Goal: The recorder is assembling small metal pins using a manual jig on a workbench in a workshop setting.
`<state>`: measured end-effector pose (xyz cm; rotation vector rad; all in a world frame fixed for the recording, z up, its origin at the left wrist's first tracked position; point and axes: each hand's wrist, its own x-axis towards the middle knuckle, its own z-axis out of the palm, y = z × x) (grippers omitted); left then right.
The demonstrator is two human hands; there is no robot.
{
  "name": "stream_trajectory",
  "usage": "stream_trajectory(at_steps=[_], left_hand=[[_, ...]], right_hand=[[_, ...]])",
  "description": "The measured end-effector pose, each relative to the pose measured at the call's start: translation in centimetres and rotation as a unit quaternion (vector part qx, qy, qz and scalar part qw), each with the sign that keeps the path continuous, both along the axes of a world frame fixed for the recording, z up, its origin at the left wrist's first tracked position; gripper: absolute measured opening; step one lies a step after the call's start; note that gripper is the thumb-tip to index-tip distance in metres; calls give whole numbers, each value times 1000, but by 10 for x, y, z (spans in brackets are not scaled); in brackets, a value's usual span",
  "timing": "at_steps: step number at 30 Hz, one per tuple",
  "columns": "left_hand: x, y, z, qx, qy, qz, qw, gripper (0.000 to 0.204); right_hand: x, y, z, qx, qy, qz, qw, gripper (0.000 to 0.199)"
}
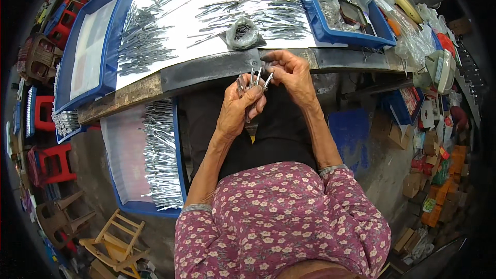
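Several slim silvery metal pieces (257, 78) fan out from my left hand (238, 106), its fingers and thumb closed around them, in front of the table edge. Close beside their tips is my right hand (293, 75), thumb and fingertips drawn together in a pinch. Whatever lies between those fingertips is too small to make out. Just beyond my hands, a clear plastic bag (247, 41) with its rim rolled open holds small dark parts. Heaps of similar slim metal pieces (274, 10) lie on the white tabletop (178, 20), with another heap (142, 39) to the left.
Blue trays stand on the table at the left (110, 46) and right (330, 35), the right one with plastic bags. Below the table's dark front edge (212, 72), a lower blue tray (147, 207) holds many silvery pieces. A wooden stool (121, 237) and red stools stand left.
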<state>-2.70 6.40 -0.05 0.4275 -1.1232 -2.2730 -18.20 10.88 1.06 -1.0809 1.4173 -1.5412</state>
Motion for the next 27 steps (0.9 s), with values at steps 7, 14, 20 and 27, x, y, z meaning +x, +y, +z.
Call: stream_trajectory(at_steps=[7, 14, 20, 27], left_hand=[[-1, 1, 0, -3, 2, -3, 1000, 17], [-2, 4, 2, -3, 10, -5, 1000, 17], [-2, 5, 4, 5, 17, -13, 1000, 17], [-1, 6, 4, 16, 26, -23, 999, 16]], right_hand=[[-1, -2, 7, 3, 39, -47, 998, 15], [-1, -1, 6, -5, 19, -54, 998, 11], [-2, 2, 5, -32, -162, 12, 986, 13], [1, 3, 5, -43, -225, 47, 972, 13]])
